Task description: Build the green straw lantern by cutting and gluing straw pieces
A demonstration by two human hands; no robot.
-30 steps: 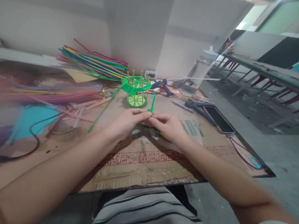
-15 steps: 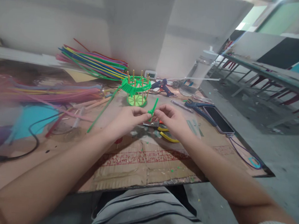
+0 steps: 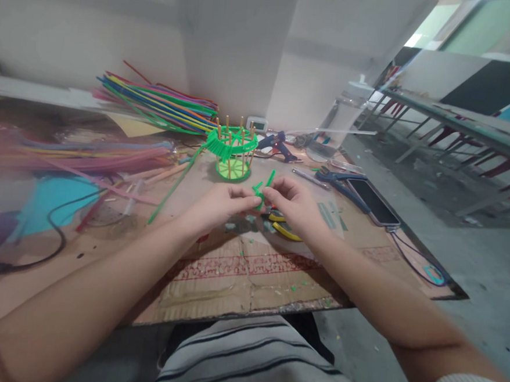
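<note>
Between my two hands, above the cardboard, is a small green piece (image 3: 259, 198) with short ends sticking up. My left hand (image 3: 236, 203) pinches it from the left with thumb and fingers. From the other side my right hand (image 3: 287, 196) closes on a green strip (image 3: 271, 177) that points upward; whether the strip joins the piece is hidden by the fingers. Just behind stands a round green frame (image 3: 232, 146) with thin wooden sticks upright around it and a light green base. Yellow-handled pliers (image 3: 285, 231) lie under my right hand.
Coloured pipe cleaners (image 3: 160, 106) lie at the back left, a blurred pink bundle (image 3: 121, 161) nearer. A blue glue gun (image 3: 279, 145), a water bottle (image 3: 336, 124), blue-handled pliers (image 3: 342, 188) and a phone (image 3: 374, 202) are to the right. The cardboard (image 3: 230, 294) reaches the table's front edge.
The green strip at my right fingers has shifted slightly right, apart from the short ends at my left fingertips. The small green piece sits a little lower.
</note>
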